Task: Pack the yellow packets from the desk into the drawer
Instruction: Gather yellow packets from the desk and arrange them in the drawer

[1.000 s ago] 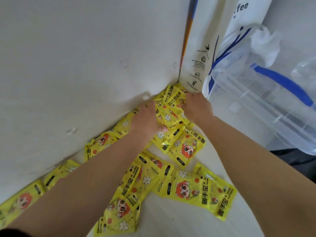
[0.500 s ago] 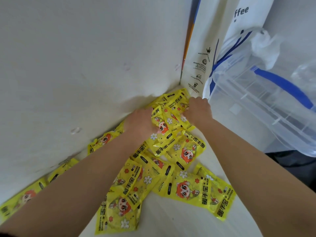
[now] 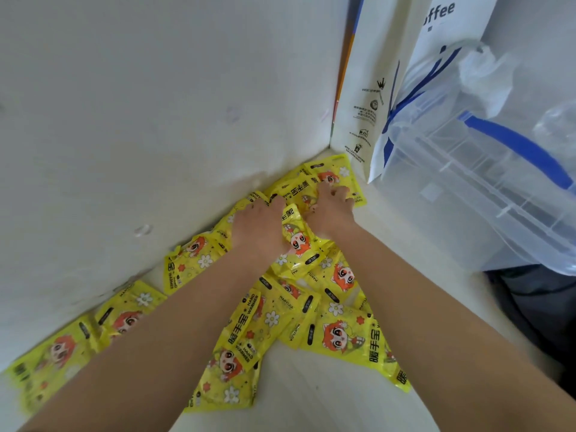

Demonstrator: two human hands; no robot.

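Observation:
Several yellow hand-warmer packets [image 3: 338, 333] with a red-haired cartoon figure lie scattered on the white desk [image 3: 311, 403], along the wall and into the far corner. Both my hands reach into that corner heap. My left hand [image 3: 258, 226] grips packets from the left, its fingers curled over them. My right hand [image 3: 330, 210] grips packets from the right with bent fingers. One crumpled packet [image 3: 297, 241] is bunched up between the two hands. No drawer is in view.
A white wall [image 3: 156, 120] bounds the desk on the left. A white paper bag [image 3: 367, 88] stands upright in the corner. A clear plastic box with a blue handle [image 3: 467, 188] fills the right. A dark area [image 3: 536, 310] lies past the desk's right edge.
Both hands have pushed deeper into the corner and closer together, gathering packets between them. One packet has been bunched up and raised between the hands.

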